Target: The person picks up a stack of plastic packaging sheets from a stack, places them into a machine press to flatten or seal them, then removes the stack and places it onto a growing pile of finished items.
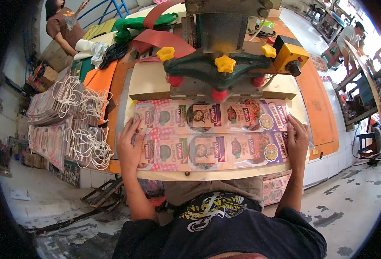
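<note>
A clear plastic sheet (182, 137) printed with two rows of food pictures lies flat on the cream board in front of me. My left hand (130, 144) rests on its left edge, fingers stretched out. At the opposite edge, my right hand (297, 138) lies with its fingers extended over the print. Neither hand grips anything that I can see. Just beyond the sheet's far edge stands a press with a dark green head (220, 65), yellow star knobs (225, 63) and red feet. A pale bar (149, 96) sits along that far edge.
Stacks of printed bags (48, 105) with white cord handles (91, 149) stand left. A yellow control box (291, 56) with a black knob sits at the press's right. Red strips (162, 41) and green cloth (145, 23) lie behind. Two other people are at the far left and far right.
</note>
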Tool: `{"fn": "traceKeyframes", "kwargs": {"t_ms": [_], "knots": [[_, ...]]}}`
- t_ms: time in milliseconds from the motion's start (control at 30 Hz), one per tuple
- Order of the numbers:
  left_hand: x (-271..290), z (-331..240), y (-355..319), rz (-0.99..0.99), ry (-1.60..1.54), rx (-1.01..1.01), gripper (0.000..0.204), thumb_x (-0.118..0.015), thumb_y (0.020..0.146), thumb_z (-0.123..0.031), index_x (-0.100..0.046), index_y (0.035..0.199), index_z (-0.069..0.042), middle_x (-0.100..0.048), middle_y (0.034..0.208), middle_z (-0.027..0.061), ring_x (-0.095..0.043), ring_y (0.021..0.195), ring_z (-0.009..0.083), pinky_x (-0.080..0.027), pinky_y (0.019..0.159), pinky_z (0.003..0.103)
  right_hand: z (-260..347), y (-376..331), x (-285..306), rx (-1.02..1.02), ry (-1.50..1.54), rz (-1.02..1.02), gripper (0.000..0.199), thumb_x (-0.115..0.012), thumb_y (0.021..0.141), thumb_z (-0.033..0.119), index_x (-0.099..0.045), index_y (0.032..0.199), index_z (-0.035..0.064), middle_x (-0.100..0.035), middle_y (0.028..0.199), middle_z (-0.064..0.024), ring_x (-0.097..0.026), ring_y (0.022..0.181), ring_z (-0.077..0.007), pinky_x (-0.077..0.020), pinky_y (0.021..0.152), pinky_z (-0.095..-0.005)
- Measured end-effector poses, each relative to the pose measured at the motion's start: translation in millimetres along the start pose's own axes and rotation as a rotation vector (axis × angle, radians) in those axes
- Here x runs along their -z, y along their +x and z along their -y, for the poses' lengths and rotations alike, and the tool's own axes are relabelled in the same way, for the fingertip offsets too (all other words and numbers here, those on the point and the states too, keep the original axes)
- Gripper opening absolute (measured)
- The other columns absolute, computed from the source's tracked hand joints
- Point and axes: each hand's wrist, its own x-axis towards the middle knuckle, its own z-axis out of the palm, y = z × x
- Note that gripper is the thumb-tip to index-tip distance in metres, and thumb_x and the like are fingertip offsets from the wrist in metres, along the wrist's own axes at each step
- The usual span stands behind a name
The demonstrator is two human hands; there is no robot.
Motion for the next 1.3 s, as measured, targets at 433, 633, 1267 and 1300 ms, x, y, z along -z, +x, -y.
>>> {"fn": "traceKeyframes", "kwargs": {"t_ms": [433, 633, 1267, 1300], "knots": [[-0.6, 5.6, -0.1, 0.012, 0.016, -0.007, 0.041, -0.063, 0.101, -0.031, -0.068, 0.137, -0.011, -0.061, 0.145, 0.0174, -0.059, 0.122, 0.0388, -0.042, 0.109, 0.045, 3.5, -0.6, 2.1, -0.014, -0.019, 0.016, 0.028, -0.061, 0.102, 0.016, -0.074, 0.126, 0.0064, -0.074, 0.126, -0.0106, -0.06, 0.104, -0.026, -0.048, 0.097, -0.0361], [-2.3, 4.2, 1.5, 0.036, 0.016, 0.012, 0.041, -0.063, 0.102, -0.031, -0.067, 0.138, -0.012, -0.06, 0.147, 0.0157, -0.057, 0.128, 0.0376, -0.041, 0.11, 0.046, 6.4, 0.0, 7.8, -0.027, 0.002, -0.003, 0.029, -0.063, 0.098, 0.015, -0.075, 0.123, 0.007, -0.073, 0.126, -0.012, -0.061, 0.103, -0.0305, -0.0484, 0.098, -0.0396], [-3.4, 4.3, 2.4, 0.113, 0.027, -0.002, 0.042, -0.056, 0.107, -0.03, -0.064, 0.141, -0.007, -0.057, 0.15, 0.0181, -0.053, 0.139, 0.0359, -0.041, 0.112, 0.044, -2.2, 1.3, 7.0, -0.029, 0.005, -0.015, 0.028, -0.064, 0.098, 0.02, -0.076, 0.12, 0.0082, -0.074, 0.125, -0.0068, -0.058, 0.094, -0.0283, -0.0506, 0.091, -0.0379], [-2.7, 5.0, 2.0, 0.117, 0.041, -0.004, 0.042, -0.056, 0.107, -0.03, -0.064, 0.141, -0.007, -0.057, 0.15, 0.0179, -0.053, 0.139, 0.0358, -0.041, 0.112, 0.044, -2.7, 1.2, 7.0, -0.034, 0.008, -0.014, 0.027, -0.064, 0.098, 0.02, -0.076, 0.12, 0.0084, -0.074, 0.124, -0.0068, -0.058, 0.094, -0.0283, -0.0506, 0.091, -0.0379]]}}
